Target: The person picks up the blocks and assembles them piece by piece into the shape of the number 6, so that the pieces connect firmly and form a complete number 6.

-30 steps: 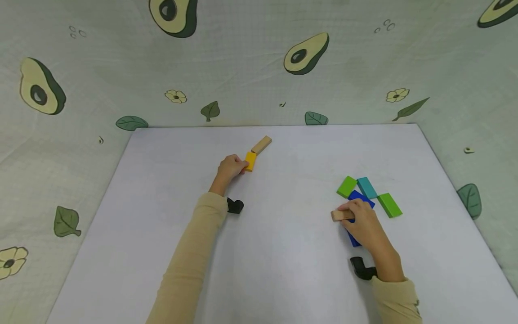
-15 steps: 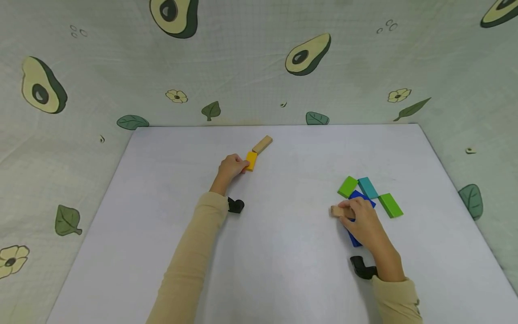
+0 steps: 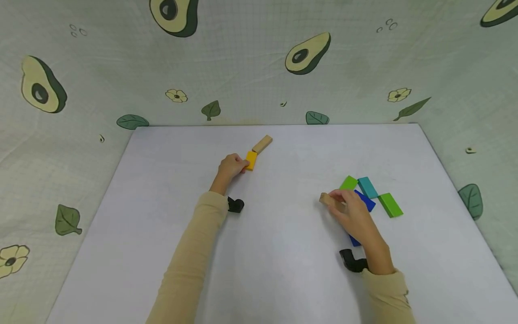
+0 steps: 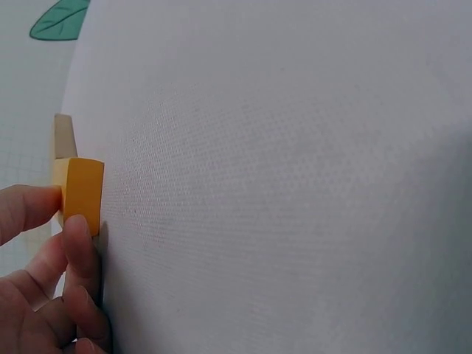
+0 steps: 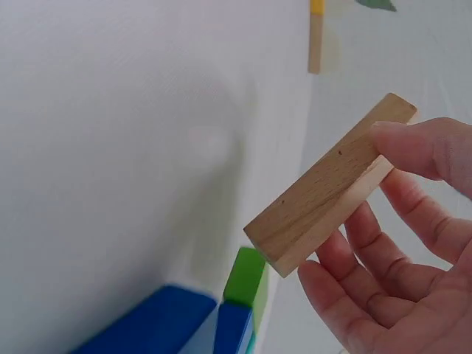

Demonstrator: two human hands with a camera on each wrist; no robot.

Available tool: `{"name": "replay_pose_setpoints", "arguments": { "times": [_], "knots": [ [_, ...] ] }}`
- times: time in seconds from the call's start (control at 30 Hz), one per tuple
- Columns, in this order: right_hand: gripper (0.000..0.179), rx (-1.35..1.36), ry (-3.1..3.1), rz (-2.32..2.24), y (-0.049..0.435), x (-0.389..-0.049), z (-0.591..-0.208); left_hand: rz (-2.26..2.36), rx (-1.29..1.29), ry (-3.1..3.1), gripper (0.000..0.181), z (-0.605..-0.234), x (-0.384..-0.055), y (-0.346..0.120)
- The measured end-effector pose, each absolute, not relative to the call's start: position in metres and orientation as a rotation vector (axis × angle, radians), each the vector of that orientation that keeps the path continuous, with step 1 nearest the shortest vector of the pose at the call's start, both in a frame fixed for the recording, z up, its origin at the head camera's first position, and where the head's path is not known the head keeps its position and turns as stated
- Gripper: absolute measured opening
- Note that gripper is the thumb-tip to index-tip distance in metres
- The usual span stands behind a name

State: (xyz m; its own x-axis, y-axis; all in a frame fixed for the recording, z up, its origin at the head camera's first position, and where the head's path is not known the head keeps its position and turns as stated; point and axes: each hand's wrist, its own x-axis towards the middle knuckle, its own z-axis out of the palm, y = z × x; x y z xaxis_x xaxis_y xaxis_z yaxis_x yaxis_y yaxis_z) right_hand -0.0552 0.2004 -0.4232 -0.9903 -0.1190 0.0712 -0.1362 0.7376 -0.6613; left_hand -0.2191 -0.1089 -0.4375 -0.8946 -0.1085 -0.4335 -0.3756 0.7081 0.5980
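Note:
Between thumb and fingers my left hand (image 3: 231, 167) pinches a yellow block (image 3: 251, 160) lying on the table; the left wrist view shows the same yellow block (image 4: 85, 193) at its left side. One end of a plain wooden block (image 3: 262, 144) meets the yellow one's far end. My right hand (image 3: 355, 215) holds another plain wooden block (image 5: 332, 181) off the table, thumb on one face and fingers against the other. Under and beside that hand lie a dark blue block (image 3: 365, 200), partly covered, and a second blue block (image 3: 354, 241), mostly hidden.
Right of centre, a green block (image 3: 349, 182), a teal block (image 3: 367, 187) and another green block (image 3: 390, 205) lie close together on the white table (image 3: 283, 252). Behind the table's far edge hangs an avocado-print cloth (image 3: 243, 58). Black wrist mounts (image 3: 236, 205) jut inward from both sleeves.
My right hand has lifted the wooden block and carried it a little left and away from me, uncovering more of one blue block. My left hand stays in place on the yellow block.

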Motion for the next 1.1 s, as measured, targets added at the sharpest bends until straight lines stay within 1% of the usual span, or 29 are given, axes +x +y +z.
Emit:
{"name": "replay_pose_setpoints", "arguments": {
  "times": [0.47,1.1],
  "knots": [
    [0.033,0.212,-2.901,1.295,0.150,-0.082,-0.417,0.991,-0.396,2.541,0.028,-0.438,-0.219,-0.108],
    [0.034,0.117,-2.959,1.446,0.089,-0.124,-0.431,1.027,-0.366,2.540,0.028,-0.436,-0.219,-0.109]
  ]
}}
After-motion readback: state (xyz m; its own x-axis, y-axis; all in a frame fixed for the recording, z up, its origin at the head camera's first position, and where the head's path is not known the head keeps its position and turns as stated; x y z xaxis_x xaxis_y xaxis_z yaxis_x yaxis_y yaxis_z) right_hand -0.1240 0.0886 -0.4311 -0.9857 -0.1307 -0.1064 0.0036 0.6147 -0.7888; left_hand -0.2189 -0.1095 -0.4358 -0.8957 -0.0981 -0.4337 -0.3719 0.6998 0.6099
